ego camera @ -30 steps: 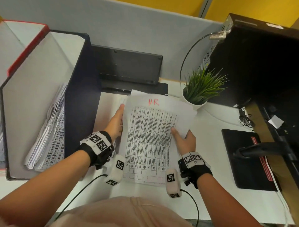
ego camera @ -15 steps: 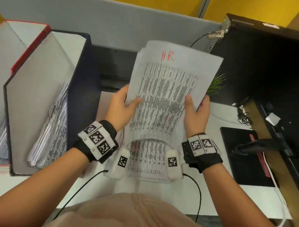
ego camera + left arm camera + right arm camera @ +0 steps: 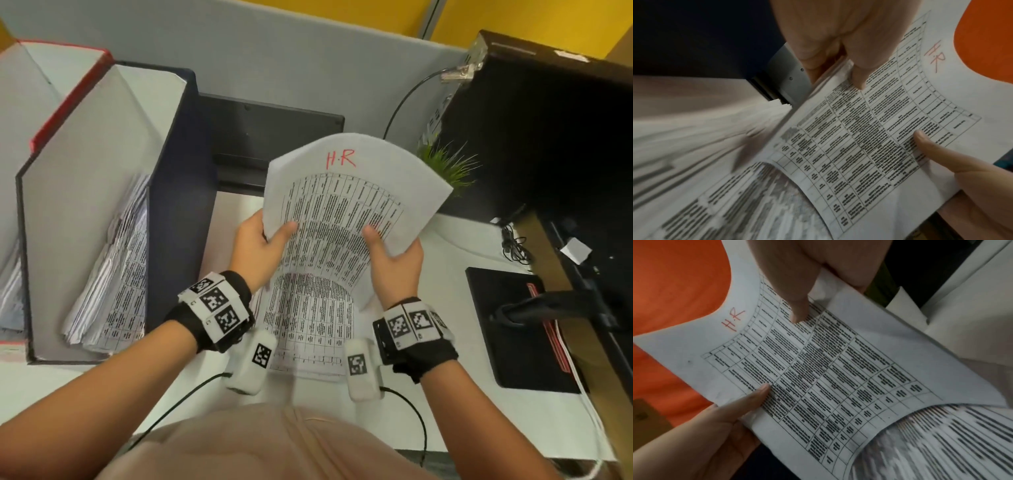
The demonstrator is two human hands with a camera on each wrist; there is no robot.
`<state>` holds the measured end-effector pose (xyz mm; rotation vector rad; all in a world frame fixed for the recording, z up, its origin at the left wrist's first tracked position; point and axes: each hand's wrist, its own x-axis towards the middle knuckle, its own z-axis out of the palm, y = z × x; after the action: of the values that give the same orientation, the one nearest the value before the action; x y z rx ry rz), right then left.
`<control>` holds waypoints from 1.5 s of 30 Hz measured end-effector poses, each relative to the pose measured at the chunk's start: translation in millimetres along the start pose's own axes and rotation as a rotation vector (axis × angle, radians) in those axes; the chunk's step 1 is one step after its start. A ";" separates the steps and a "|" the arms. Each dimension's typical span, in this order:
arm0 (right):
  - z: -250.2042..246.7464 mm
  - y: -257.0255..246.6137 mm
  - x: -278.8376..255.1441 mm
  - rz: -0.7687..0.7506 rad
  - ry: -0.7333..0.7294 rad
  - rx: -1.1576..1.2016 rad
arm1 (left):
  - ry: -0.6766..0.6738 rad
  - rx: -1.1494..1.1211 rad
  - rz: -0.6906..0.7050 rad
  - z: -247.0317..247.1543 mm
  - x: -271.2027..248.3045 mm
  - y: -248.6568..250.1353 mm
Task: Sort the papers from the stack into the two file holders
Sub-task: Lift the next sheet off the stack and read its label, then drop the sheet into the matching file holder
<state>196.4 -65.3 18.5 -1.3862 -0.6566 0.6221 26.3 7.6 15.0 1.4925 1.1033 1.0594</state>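
A printed sheet marked "H.R" in red [image 3: 346,202] [image 3: 890,129] [image 3: 818,373] is held up above the desk, bowed, tilted away from me. My left hand [image 3: 260,246] pinches its left edge, thumb on the front. My right hand [image 3: 394,257] pinches its right edge the same way. Below it the stack of papers [image 3: 308,329] [image 3: 735,186] lies flat on the desk. The dark blue file holder [image 3: 178,192] stands at the left with several papers in it. Left of it is a red-edged file holder [image 3: 68,99].
A small potted plant [image 3: 448,168] stands behind the sheet, right of centre. A black monitor [image 3: 548,137] and its arm [image 3: 548,305] fill the right side. A black pad [image 3: 513,329] lies on the white desk [image 3: 445,394] at right. A black device [image 3: 274,133] sits against the grey partition.
Both hands lifted the top sheet off the stack and raised it upright; since half a second ago it has come slightly lower and bowed more.
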 end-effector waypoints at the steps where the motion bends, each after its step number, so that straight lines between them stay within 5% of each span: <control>1: 0.6 4.3 -2.7 0.020 -0.021 -0.046 | -0.023 0.023 -0.034 1.3 -0.1 -4.5; 6: 4.0 22.2 -10.5 0.102 -0.056 -0.217 | -0.015 0.258 -0.136 7.9 -3.3 -20.4; 14: 14.7 -13.6 7.9 -0.026 -0.115 -0.148 | 0.053 0.211 -0.048 -18.0 15.1 36.4; 19: 17.6 -16.2 4.9 -0.069 -0.297 -0.159 | 0.082 0.245 0.009 -84.2 23.6 80.0; 24: 1.0 19.7 -1.9 0.069 -0.343 -0.333 | 0.121 0.315 -0.024 -174.1 16.5 99.4; 36: -39.3 77.4 -9.9 0.250 -0.146 -0.907 | 0.412 0.506 -0.343 -333.3 -1.4 70.7; 45: -31.5 84.6 -14.0 0.245 -0.145 -0.953 | 0.268 1.056 -0.460 -307.5 18.9 19.5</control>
<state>208.9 -89.6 -68.7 -2.3465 -0.9688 0.6282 -264.6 83.8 84.8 1.7261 2.2801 0.3149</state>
